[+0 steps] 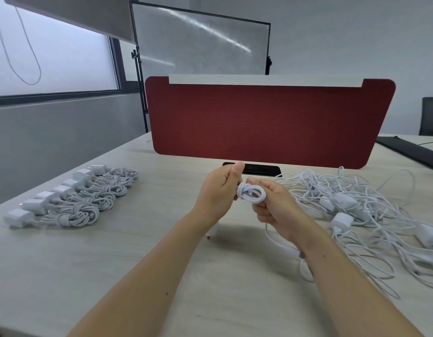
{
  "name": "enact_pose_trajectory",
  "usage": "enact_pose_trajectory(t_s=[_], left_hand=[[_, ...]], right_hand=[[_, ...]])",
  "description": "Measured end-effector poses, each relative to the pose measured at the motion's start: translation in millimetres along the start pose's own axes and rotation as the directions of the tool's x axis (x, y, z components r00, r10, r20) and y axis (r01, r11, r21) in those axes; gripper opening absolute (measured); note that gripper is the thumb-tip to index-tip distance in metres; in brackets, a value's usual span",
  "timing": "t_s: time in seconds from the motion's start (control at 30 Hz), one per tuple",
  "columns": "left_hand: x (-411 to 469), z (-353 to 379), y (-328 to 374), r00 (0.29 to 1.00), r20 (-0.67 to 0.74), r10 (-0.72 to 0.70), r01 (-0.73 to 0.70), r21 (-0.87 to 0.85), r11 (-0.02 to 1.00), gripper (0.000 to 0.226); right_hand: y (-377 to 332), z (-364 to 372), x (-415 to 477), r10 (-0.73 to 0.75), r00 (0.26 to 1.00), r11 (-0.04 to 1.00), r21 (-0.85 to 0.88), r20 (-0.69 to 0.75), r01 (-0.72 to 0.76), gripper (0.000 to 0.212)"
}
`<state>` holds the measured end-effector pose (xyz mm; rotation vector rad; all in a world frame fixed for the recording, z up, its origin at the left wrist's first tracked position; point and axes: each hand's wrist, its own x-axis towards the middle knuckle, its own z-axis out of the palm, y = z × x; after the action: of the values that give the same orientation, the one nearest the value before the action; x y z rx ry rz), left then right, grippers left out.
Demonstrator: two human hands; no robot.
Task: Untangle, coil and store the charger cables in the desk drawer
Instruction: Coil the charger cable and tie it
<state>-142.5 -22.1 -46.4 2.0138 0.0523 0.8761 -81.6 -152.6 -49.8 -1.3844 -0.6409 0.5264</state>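
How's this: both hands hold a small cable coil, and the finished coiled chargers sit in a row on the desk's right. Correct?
No: the head view shows the row of coiled chargers on the left of the desk. Rest stands.

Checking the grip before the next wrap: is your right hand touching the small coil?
Touching. The head view shows the right hand pinching the white coil, with the left hand gripping its other side.
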Motion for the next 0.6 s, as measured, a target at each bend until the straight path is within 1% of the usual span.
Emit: enact_pose_trajectory(t_s=[0.03,0.07,0.13,0.17,0.2,0.3,0.37,0.43,0.53,0.6], left_hand=[[0,0,1,1.0,-0.025,-0.001,0.001,-0.001,1.0,0.047],[0,0,1,0.999,-0.047,-0.01,0.009,-0.011,1.0,0.042],[0,-1,3,0.995,-0.077,-0.057,0.055,-0.035,0.998,0.027],[0,-1,3,0.993,-0.09,-0.08,0.079,-0.014,0.997,0.019],[0,-2,0,0.991,-0.108,-0.081,0.085,0.034,0.996,0.014],[1,-5,-11,0.992,-0.125,-0.018,0.042,0.19,0.981,0.009],[2,-4,-15,0.995,-0.104,0.001,0.023,0.232,0.972,0.004],[3,-5,-15,0.997,-0.075,-0.004,0.023,0.254,0.967,0.002],[5,-8,-20,0.998,-0.001,-0.056,0.054,0.262,0.964,0.008],[5,-8,-21,0.997,0.051,-0.058,0.042,0.266,0.963,0.01]], right_hand=[[2,0,0,0.033,0.999,0.999,-0.001,0.02,-0.033,0.029],[4,1,-1,0.057,0.998,0.998,-0.038,0.031,-0.056,0.029],[9,5,-3,0.094,0.995,0.981,-0.172,0.045,-0.085,0.027],[11,9,-4,0.111,0.992,0.966,-0.242,0.06,-0.094,0.025],[13,14,-6,0.13,0.987,0.946,-0.308,0.089,-0.097,0.023],[10,25,-13,0.215,0.95,0.868,-0.49,0.228,-0.079,0.023],[2,26,-16,0.233,0.927,0.86,-0.507,0.295,-0.055,0.02],[-10,22,-17,0.217,0.934,0.866,-0.498,0.285,-0.049,0.021],[-22,9,-14,0.113,0.982,0.914,-0.404,0.153,-0.042,0.028],[-26,-1,-10,0.016,0.998,0.942,-0.336,0.057,0.004,0.028]])
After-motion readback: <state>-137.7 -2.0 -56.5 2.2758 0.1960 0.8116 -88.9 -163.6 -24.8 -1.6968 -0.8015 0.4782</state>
